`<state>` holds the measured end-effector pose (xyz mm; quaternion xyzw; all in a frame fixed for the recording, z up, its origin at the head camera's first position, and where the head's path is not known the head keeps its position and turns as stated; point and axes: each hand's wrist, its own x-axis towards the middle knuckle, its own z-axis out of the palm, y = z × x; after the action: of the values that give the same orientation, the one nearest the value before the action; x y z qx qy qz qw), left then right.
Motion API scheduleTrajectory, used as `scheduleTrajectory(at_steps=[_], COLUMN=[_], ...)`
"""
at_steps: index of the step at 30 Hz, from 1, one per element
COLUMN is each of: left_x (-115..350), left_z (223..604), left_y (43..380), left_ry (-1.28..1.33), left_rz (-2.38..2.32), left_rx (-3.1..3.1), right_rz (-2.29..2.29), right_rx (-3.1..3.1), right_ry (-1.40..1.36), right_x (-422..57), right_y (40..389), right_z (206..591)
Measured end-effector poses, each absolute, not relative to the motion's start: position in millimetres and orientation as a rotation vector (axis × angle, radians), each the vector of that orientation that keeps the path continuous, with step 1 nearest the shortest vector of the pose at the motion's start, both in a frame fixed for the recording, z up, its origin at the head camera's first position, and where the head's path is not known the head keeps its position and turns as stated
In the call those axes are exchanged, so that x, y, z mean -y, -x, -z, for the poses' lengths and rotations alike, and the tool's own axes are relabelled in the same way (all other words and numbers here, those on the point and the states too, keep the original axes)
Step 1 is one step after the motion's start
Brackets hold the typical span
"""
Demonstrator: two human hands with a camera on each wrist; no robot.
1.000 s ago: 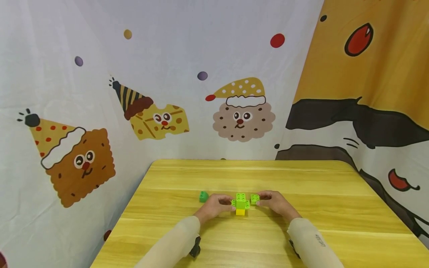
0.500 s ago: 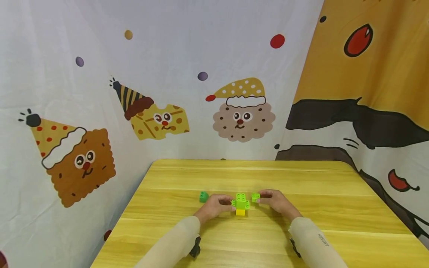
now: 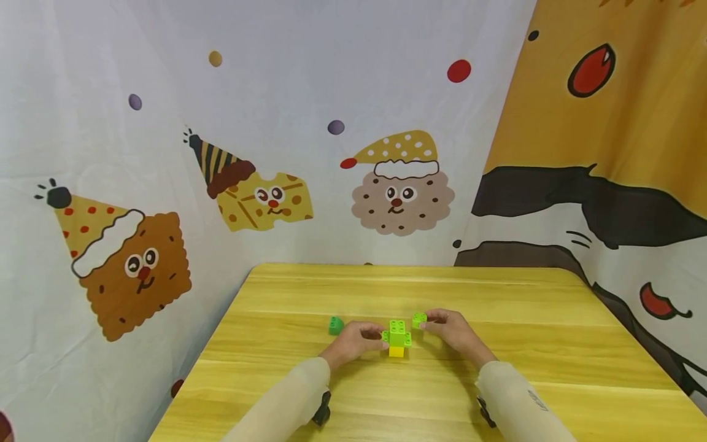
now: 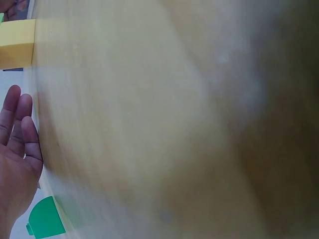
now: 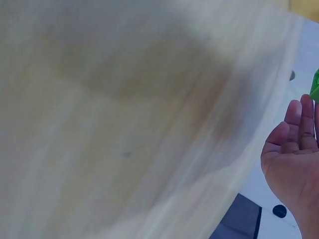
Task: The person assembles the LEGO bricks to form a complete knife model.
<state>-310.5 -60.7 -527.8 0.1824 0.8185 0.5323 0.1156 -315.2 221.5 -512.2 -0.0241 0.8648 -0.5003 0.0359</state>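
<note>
A small toy brick build [image 3: 397,331] stands on the table, lime green above a yellow base brick [image 3: 396,352], with a small studded piece on either side. My left hand [image 3: 356,341] reaches in from the left, thumb and fingers pinching the build's left piece. To the build's right, my right hand [image 3: 452,329] pinches a separate lime green toy brick [image 3: 419,320], apart from the build. In the right wrist view that brick [image 5: 315,89] shows only at the edge. A dark green curved brick [image 3: 335,325] lies beyond the left wrist.
The wooden table [image 3: 497,393] has rounded far corners. Behind it hangs a white cloth [image 3: 331,61] printed with cartoon food faces, and a yellow and black patterned cloth [image 3: 646,123] hangs at the right.
My right hand has moved slightly toward the table's far side with its lime green brick. The left hand and the build hold nearly still, and the head view has shifted a little.
</note>
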Motion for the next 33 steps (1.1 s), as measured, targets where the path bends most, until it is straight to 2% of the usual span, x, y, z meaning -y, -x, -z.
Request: scheduleTrajectory(at_steps=[33], left_x=[61], left_z=[527], left_y=[311], left_ry=[-0.541], left_rz=[-1.552], left_rx=[-2.398], right_rz=[1.714], right_rx=[-2.587], right_ry=[0.242], right_x=[-192], right_y=[303], right_z=[469])
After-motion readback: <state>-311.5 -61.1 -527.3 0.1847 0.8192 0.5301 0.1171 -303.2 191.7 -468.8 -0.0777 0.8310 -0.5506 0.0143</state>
